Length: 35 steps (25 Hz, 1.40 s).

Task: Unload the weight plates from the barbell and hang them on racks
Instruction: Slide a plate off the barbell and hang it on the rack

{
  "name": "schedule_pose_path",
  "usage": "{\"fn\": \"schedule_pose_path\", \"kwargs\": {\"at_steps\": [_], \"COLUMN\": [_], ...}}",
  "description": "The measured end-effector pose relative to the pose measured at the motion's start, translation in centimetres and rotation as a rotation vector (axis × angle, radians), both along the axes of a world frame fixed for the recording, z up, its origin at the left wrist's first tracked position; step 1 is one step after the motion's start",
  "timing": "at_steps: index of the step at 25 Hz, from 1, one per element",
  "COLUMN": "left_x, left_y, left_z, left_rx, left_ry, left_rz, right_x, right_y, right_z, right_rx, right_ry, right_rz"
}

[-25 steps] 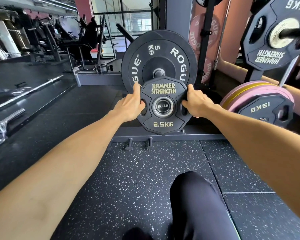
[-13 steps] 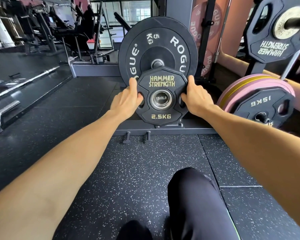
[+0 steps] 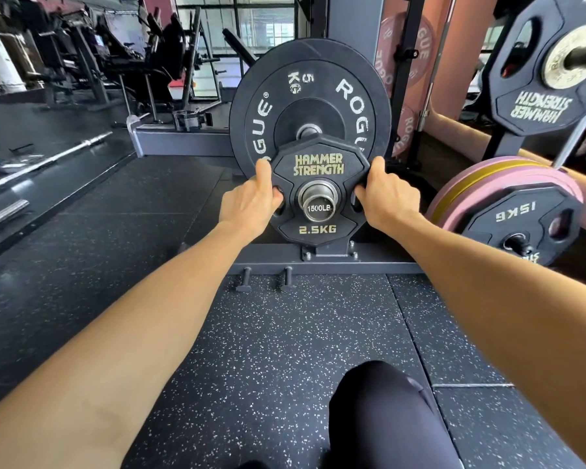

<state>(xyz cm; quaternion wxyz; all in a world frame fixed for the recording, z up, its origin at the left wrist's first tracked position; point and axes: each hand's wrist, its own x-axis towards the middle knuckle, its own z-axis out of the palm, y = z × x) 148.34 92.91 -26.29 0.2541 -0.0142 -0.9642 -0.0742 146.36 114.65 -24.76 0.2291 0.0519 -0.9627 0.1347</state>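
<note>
A small black 2.5 kg Hammer Strength plate (image 3: 318, 164) sits on a steel sleeve (image 3: 318, 207) marked 1500LB, and the sleeve's end pokes out through its hole. My left hand (image 3: 251, 201) grips the plate's left edge, fingers in its cut-out. My right hand (image 3: 386, 198) grips the right edge the same way. Behind it stands a larger black 5 kg Rogue plate (image 3: 305, 93) on a separate peg or sleeve higher up.
At the right a rack holds pink and yellow plates fronted by a black 15 kg plate (image 3: 518, 221), with another black plate (image 3: 542, 72) above. A bare barbell (image 3: 48, 160) lies on the floor at left. My knee (image 3: 383, 407) is low in the middle.
The 2.5 kg plate has slid further along the sleeve, away from me: the sleeve's end now sticks out through the hole. Both hands keep the same grip.
</note>
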Motion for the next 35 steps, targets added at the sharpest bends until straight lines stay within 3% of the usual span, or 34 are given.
{"fn": "schedule_pose_path", "kwargs": {"at_steps": [14,26,35], "left_x": [-12.0,-27.3,-32.5], "left_y": [-0.9,-2.0,-2.1], "left_z": [0.5,1.0,1.0], "left_rx": [0.037,0.077,0.062], "left_ry": [-0.098,-0.098,-0.119], "left_rz": [0.024,0.054,0.104], "right_x": [-11.9,-27.5,-32.8], "right_y": [-1.6,-2.8,-3.8], "right_z": [0.4,-0.1,0.1], "right_rx": [0.261,0.269,0.258], "right_ry": [-0.040,-0.057,-0.041], "right_rz": [-0.143,-0.149,-0.156]}}
